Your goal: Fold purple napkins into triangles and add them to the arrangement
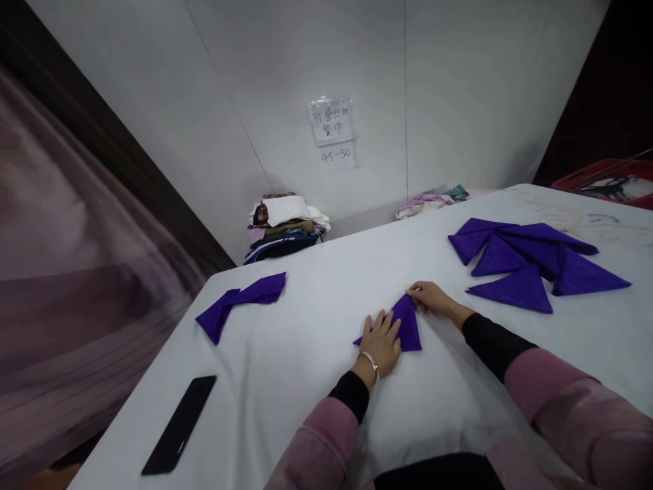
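A purple cloth napkin, folded into a triangle, lies on the white-covered table in front of me. My left hand, wearing a silver bracelet, rests flat on it with fingers spread, hiding its middle. At the napkin's upper corner, the fingertips of my right hand pinch the cloth. To the right lies a group of purple folded napkins, some overlapping. Two more bits of folded purple cloth lie at the left, touching or joined; I cannot tell which.
A black phone-like slab lies near the table's left edge. Beyond the far edge stand a stack of folded clothes and a heap of pale fabric. A red basket is at far right. Paper signs hang on the wall.
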Available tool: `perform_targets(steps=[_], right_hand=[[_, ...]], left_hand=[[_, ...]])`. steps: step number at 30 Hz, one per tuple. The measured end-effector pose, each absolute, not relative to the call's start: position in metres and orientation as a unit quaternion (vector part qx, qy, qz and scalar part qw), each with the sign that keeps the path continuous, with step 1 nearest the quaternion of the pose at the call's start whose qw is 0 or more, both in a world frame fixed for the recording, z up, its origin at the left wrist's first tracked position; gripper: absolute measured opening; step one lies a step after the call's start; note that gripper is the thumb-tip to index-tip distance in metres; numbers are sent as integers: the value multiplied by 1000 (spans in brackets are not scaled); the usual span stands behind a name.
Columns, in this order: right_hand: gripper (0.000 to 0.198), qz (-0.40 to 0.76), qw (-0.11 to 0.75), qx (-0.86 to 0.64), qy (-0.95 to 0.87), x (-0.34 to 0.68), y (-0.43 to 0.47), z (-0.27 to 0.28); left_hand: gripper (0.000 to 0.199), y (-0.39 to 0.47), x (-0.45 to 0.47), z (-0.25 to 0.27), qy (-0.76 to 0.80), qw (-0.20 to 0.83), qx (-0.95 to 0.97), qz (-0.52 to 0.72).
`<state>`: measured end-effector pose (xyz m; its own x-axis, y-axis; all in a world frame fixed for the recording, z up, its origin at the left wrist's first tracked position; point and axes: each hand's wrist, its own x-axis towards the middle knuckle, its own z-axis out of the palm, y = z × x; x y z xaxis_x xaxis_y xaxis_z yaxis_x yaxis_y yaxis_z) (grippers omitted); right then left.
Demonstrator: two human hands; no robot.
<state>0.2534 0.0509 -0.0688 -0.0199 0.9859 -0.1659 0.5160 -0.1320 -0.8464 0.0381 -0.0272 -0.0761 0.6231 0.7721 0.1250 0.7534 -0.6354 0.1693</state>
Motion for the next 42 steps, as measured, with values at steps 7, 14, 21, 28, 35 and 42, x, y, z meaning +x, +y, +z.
perform_targets(steps=[7,14,21,28,35,42], right_hand=[[19,353,297,-652,-602,251,58,-66],[26,259,320,-678,-609,260,57,-57],[53,241,271,-417,-834,210,-2,-47],[72,279,131,-427,-850,177,-11,-52],[70,199,106,-472,-852,203,10,-67],[66,121,108,-508,-846,227,30,-82]], left_hand=[[49,-28,38,-74,420,43,902,88],[50,-29,36,-70,422,30,905,51],[53,-28,38,-70,415,22,908,48],[58,-29,40,-68,411,6,910,48],[49,-28,38,-68,415,38,908,49],[48,-27,38,-72,416,43,906,57]])
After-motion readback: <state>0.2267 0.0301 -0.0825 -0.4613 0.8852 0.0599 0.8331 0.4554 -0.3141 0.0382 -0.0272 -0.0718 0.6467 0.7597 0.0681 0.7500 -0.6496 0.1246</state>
